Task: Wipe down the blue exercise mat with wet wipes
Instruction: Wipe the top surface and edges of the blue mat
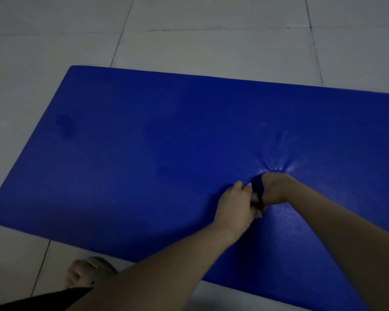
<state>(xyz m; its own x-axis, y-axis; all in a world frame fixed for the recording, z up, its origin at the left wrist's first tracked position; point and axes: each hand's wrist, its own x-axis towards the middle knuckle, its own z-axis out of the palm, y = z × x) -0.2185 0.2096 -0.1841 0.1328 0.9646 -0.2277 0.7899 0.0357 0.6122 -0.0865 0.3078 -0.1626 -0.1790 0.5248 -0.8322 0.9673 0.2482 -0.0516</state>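
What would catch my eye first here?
The big blue mat on the pale tiled floor fills most of the view. Right of its centre the two hands meet: the left hand pinches a white wipe, the right hand grips a blue strap, and the cover puckers there.

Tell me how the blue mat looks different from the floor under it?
The padded blue exercise mat is deep blue; the tiled floor is pale grey. The mat is one unbroken sheet; the floor is split by thin dark lines. The mat puckers into creases at one spot; the floor shows none. Both lie flat.
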